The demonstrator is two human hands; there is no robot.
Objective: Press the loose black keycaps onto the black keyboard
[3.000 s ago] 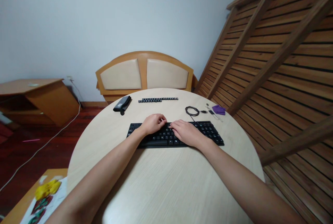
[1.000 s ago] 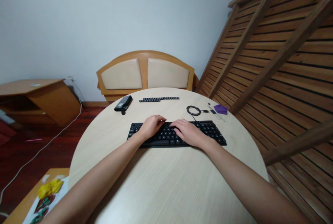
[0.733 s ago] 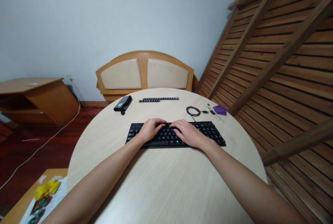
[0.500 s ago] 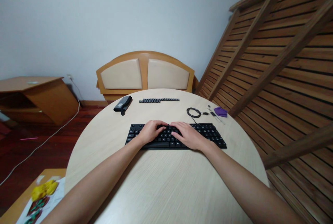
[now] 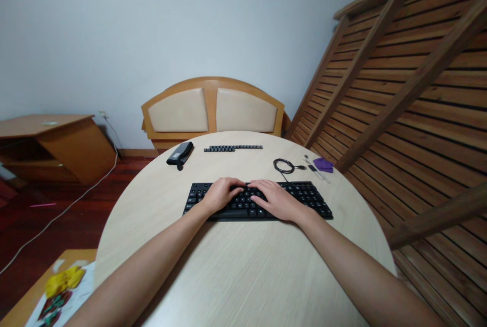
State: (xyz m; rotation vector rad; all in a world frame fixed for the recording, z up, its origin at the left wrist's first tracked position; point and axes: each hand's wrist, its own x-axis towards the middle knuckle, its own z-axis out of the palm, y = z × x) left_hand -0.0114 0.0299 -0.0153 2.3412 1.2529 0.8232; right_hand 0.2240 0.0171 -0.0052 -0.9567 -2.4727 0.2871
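Note:
A black keyboard (image 5: 236, 213) lies flat on the round, pale wooden table (image 5: 243, 266), below both of my hands. My left hand (image 5: 221, 194) rests over its left-centre keys, thumb and index finger apart, fingertips at the upper rows. Close beside it, my right hand (image 5: 274, 199) reaches in from the right, with its thumb spread away from the fingers. The fingertips of the two hands nearly meet at the keyboard's top edge. Any small part beneath them is hidden. Farther back, loose dark keycaps (image 5: 222, 148) stand in two rows.
A coiled black USB cable (image 5: 283, 166) lies behind the keyboard. To its right are a thin wire tool (image 5: 321, 175) and a purple cloth (image 5: 323, 165). A dark folded pouch (image 5: 180, 154) sits at the back left. Wooden slats (image 5: 418, 88) lean along the right side.
The whole view has shifted down slightly. Both hands stay at the same place on the keyboard, with barely any finger movement.

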